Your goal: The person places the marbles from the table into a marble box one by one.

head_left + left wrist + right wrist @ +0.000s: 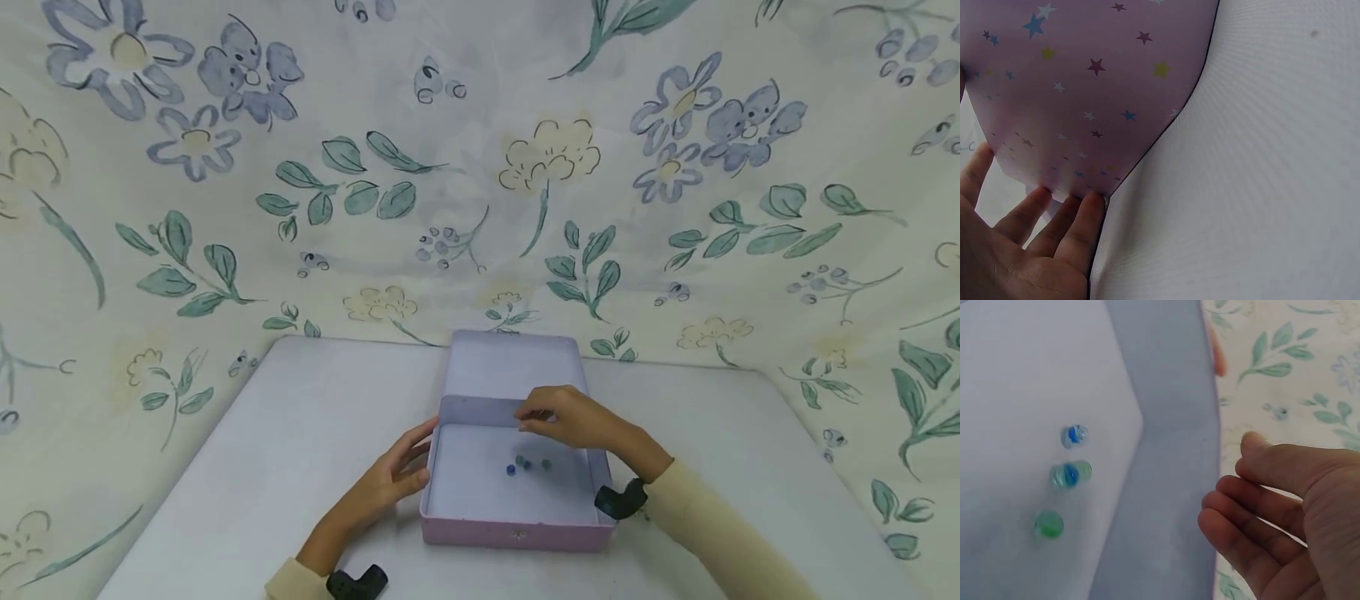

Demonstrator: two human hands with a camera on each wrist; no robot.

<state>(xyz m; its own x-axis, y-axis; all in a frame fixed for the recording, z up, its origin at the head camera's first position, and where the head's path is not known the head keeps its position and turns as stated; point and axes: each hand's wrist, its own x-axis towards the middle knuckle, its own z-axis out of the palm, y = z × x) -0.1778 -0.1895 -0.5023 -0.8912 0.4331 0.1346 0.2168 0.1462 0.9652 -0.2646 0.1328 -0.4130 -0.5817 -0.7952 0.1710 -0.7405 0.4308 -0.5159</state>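
Note:
An open lilac tin box (517,534) stands on the table, its hinged lid (513,364) tipped back. Several blue and green glass marbles lie on its floor, among them a green marble (1049,524) and a blue marble (511,470). My left hand (386,479) rests against the box's left side, with fairly straight fingertips touching the star-patterned outer wall (1096,65). Over the back part of the box hangs my right hand (568,417). Its fingers (1235,534) are loosely bent, the thumb close to the index finger, and nothing shows between them.
The white table (315,400) extends on both sides of the box. Behind it rises a flower-patterned cloth backdrop (465,167). A small metal clasp (519,535) sits on the box's front wall. Each wrist wears a black camera mount (621,499).

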